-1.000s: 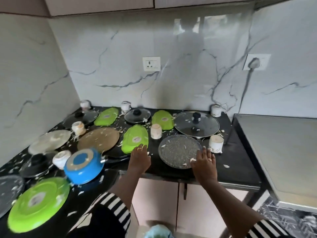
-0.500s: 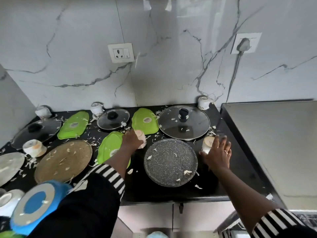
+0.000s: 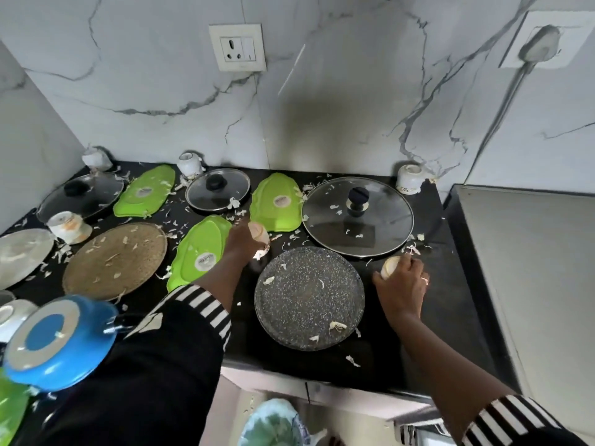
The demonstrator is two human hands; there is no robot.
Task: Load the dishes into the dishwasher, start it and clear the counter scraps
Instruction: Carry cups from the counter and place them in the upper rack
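On the black counter my left hand grips a small white cup, tilted, just above the speckled grey plate. My right hand grips another small white cup to the right of that plate. Behind them lie a large glass lid, a smaller glass lid and three green plates. White vegetable scraps are scattered over the dishes and counter.
A brown round plate, a blue pan, a steel plate and more upturned cups crowd the counter's left and back. A grey appliance top stands at the right. Marble wall with sockets behind.
Both hands moved from the counter's front edge onto the cups and closed round them. The left cup is now tilted and lifted. My view has moved closer and lower.
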